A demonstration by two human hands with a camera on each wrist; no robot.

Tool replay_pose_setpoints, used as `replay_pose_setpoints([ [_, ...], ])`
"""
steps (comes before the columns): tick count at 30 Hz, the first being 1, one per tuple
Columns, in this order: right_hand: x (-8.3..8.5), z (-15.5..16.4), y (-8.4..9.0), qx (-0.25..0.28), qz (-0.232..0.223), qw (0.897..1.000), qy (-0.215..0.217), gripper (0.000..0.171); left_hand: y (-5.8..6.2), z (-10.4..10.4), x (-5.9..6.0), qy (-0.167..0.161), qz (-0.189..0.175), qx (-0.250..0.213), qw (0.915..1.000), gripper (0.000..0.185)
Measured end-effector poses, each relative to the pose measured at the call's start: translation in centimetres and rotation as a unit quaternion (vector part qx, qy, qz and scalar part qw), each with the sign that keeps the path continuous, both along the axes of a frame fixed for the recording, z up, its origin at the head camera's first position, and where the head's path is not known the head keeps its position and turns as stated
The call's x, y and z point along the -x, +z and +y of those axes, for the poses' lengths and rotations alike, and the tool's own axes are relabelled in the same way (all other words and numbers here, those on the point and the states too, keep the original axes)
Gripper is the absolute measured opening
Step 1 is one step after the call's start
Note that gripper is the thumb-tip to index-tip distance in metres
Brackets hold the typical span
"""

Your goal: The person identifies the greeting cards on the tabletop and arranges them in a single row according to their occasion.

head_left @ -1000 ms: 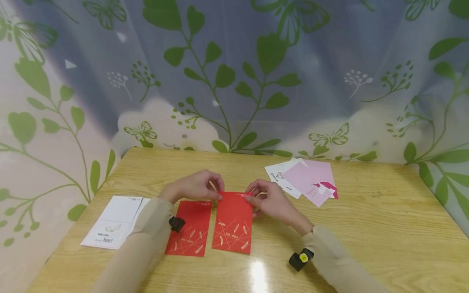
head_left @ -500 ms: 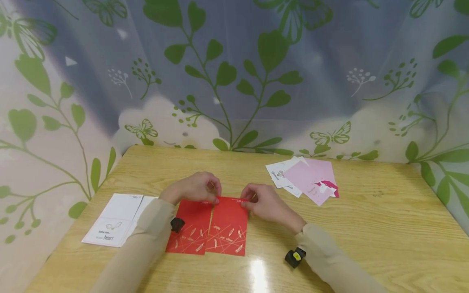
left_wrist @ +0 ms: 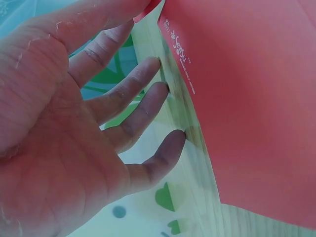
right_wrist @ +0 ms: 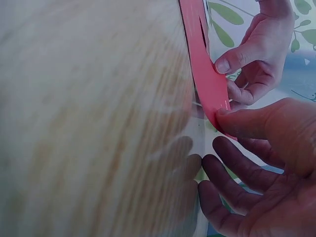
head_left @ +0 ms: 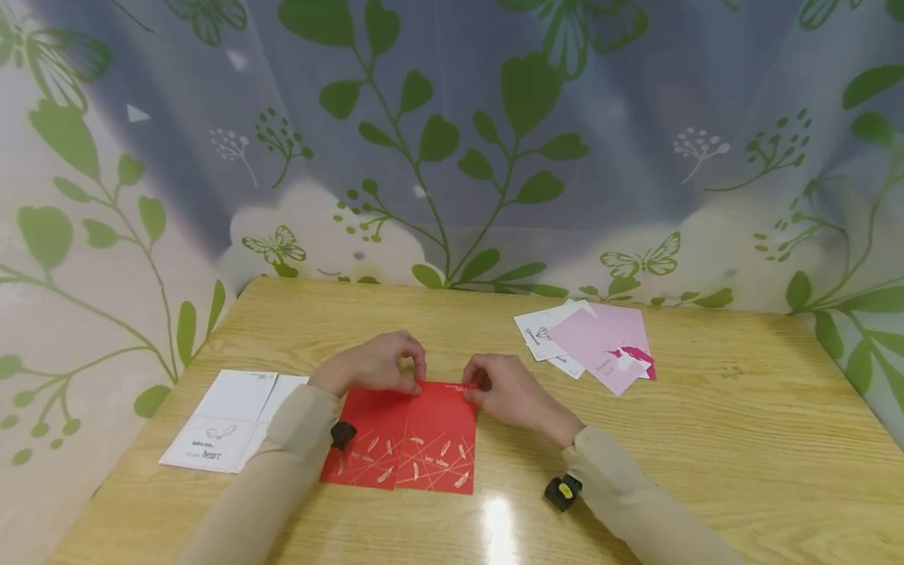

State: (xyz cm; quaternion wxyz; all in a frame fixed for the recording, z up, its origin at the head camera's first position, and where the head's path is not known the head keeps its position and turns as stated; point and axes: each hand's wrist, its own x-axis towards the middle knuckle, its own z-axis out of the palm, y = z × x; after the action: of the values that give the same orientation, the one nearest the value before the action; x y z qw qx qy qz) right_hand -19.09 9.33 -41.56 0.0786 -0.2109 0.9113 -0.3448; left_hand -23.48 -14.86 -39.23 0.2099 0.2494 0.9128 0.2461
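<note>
On the wooden table [head_left: 706,439], left hand [head_left: 374,365] and right hand [head_left: 504,390] pinched the red envelope's [head_left: 438,435] far corners, long axis running away from the person

Two envelopes [head_left: 399,435] side by side on the table [head_left: 706,439] before me, my hands at their far edge, white cards [head_left: 222,420] left, pink cards [head_left: 600,345] far right
</note>
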Motion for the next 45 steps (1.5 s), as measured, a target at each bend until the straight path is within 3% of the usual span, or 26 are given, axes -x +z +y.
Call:
replay_pose_setpoints([
  [17,0.43,-0.42,-0.38,-0.037,0.016,0.999,0.002,0.009,-0.43,0.15,-0.03,0.013,0.002,0.009,0.9999,0.012],
  [45,0.32,0.01,-0.03,-0.066,0.014,0.997,-0.023,0.008,-0.05,0.77,-0.14,0.000,0.022,0.047,0.9986,0.011],
])
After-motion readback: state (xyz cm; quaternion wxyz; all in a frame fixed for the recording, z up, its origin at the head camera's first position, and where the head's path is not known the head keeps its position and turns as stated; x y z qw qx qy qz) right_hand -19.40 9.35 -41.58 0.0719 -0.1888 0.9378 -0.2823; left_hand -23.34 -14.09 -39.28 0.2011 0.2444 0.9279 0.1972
